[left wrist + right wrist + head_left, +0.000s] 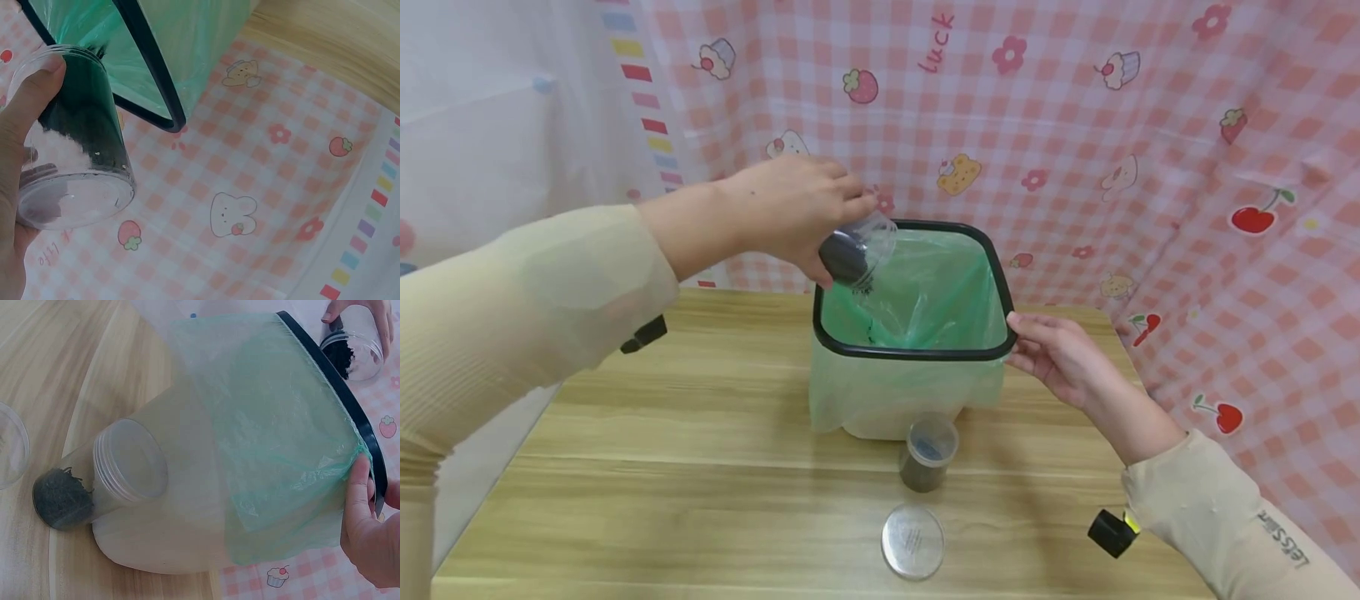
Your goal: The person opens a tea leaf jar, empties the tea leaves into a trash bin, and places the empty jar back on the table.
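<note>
So the left hand (797, 204), just left of centre and a bit above the middle of the head view, has its fingers wrapped around a clear jar (877, 242). The jar's tipped over the upper left part of the bin's opening, mouth down toward the right, with dark stuff (845, 257) inside and a few dark bits near its lip. The right hand (1060, 354), right of centre, is pinching the right side of the bin's black rim (917, 355), thumb on top. A green bag (902, 379) lines the bin and hangs over the outside. Just in front, lower centre, a second jar (927, 458) stands upright with dark stuff at the bottom, and below that a clear round lid (913, 542) lies flat on the wooden table (700, 467). Pink checked cloth (1045, 108) fills the upper frame.
</note>
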A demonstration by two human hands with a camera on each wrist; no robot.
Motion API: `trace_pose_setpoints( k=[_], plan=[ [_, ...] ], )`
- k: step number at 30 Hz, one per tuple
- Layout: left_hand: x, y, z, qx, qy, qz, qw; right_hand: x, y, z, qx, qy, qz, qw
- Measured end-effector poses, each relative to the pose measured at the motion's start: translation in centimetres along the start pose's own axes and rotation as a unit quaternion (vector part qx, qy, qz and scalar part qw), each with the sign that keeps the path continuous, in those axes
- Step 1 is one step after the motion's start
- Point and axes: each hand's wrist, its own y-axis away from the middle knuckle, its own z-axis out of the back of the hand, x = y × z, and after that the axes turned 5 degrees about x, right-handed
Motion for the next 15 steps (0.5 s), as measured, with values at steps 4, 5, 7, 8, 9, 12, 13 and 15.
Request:
trace_pose_setpoints(
  k=[4,5,7,8,9,12,13,15],
  plan=[
    [0.01,-0.02,0.24,0.010,0.004,0.004,0.9999,-0.02,-0.01,0.02,0.001,-0.001,0.000,1.0000],
    [0.01,0.00,0.29,0.011,0.003,0.004,0.9999,-0.03,-0.02,0.02,0.001,-0.002,0.001,1.0000],
    [0.03,0.06,0.36,0.013,0.004,0.005,0.9999,-0.03,-0.03,0.02,0.000,-0.004,0.001,1.0000],
    [0.04,0.07,0.38,0.012,0.004,0.006,0.9999,-0.03,-0.03,0.02,0.000,-0.005,0.002,1.0000],
    [0.04,0.11,0.40,0.012,0.005,0.005,0.9999,-0.04,-0.04,0.02,0.000,-0.006,0.002,1.0000],
    [0.02,0.19,0.45,0.014,0.006,0.005,0.9999,-0.04,-0.03,0.02,0.000,-0.008,0.002,1.0000],
    [0.01,0.19,0.46,0.014,0.005,0.006,0.9999,-0.04,-0.03,0.03,0.001,-0.009,0.002,1.0000],
    [-0.01,0.19,0.46,0.013,0.005,0.006,0.9999,-0.04,-0.03,0.03,0.001,-0.009,0.002,1.0000]
  ],
)
